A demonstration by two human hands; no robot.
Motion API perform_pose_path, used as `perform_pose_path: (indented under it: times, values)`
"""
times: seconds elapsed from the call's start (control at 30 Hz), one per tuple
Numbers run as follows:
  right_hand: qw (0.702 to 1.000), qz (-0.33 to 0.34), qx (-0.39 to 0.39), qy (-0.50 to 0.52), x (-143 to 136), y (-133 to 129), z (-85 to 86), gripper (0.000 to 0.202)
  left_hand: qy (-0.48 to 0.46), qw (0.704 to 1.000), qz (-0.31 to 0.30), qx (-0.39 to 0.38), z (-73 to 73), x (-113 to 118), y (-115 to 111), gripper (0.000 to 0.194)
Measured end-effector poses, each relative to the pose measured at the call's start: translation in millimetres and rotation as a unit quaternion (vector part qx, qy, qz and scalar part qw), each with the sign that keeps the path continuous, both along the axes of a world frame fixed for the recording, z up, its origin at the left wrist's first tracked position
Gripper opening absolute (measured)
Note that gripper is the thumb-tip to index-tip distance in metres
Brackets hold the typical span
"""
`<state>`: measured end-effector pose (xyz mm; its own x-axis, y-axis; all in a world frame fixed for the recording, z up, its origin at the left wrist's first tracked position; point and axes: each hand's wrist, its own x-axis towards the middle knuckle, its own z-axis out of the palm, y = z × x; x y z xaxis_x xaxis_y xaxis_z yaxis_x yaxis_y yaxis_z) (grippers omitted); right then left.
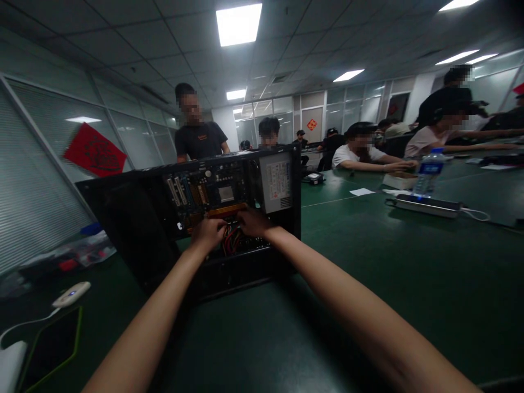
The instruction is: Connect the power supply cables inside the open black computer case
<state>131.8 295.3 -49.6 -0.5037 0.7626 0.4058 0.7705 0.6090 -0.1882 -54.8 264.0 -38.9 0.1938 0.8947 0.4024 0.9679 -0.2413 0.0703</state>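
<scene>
A black computer case (241,273) stands on the table in front of me, its side uncovered toward me. Inside it are a motherboard (226,192) with slots at its left and a silver power supply (276,185) at upper right. Below the board, a bundle of red, yellow and black wires (231,241) hangs between my hands. My left hand (208,234) is closed at the left of the wires, fingertips pinched together. My right hand (254,222) reaches in from the right with its fingers curled down by an orange strip. What either hand pinches is too dark to make out.
On the green table (368,273), a water bottle (429,172) and a power strip (426,206) stand at right, near a paper (362,191). At left lie a phone (51,349), a white device (71,295) and plastic bags (73,254). Several people sit or stand beyond.
</scene>
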Motion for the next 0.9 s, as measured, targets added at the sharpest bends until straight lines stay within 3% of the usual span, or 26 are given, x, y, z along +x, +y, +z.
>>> perform_pose_path:
  times: [0.47, 0.9]
  values:
    - [1.000, 0.020, 0.006, 0.001, 4.3, -7.6, 4.1, 0.024, -0.103, 0.995, -0.017, 0.000, -7.8, -12.0, -0.5, 0.022]
    - [1.000, 0.001, -0.016, -0.026, 6.1, -0.7, 1.1, 0.023, -0.077, 0.996, -0.036, -0.019, -9.1, -13.8, 13.4, 0.024]
